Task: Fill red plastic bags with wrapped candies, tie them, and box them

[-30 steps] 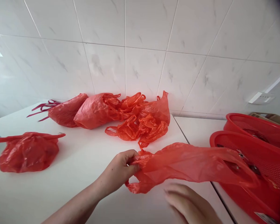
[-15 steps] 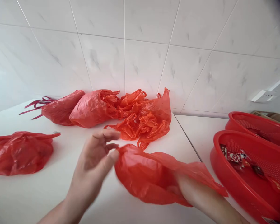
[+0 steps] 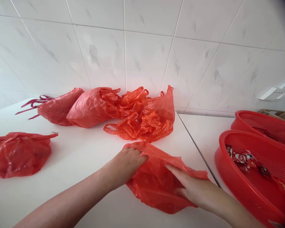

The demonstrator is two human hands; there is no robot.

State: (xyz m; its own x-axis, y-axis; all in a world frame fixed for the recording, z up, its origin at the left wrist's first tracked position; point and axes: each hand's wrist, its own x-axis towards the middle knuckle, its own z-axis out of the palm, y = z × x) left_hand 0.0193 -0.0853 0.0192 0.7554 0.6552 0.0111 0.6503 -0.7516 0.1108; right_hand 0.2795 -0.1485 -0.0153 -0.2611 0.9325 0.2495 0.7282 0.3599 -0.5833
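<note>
A thin red plastic bag (image 3: pixel 154 196) is spread between my two hands over the white table. My left hand (image 3: pixel 129 163) is closed on the bag's edge at its left, with the fingers curled over the film. At the mouth of the bag on the right is my right hand (image 3: pixel 184 182), reaching partly inside. Its thumb and fingers are apart, slightly blurred, and I see nothing between them. Just behind lies a heap of crumpled red plastic bags (image 3: pixel 144 125).
A filled pink-red bag (image 3: pixel 87 109) and another with purple ribbon (image 3: pixel 59 110) lie against the tiled wall. A tied red bag (image 3: pixel 19 155) rests at left. At right stand two red baskets (image 3: pixel 237 177), the nearer holding wrapped sweets (image 3: pixel 243 160).
My left hand has gone from a loose pinch at the bag's edge to a closed grip further right. My right hand has drawn back toward the bag's mouth, now more visible.
</note>
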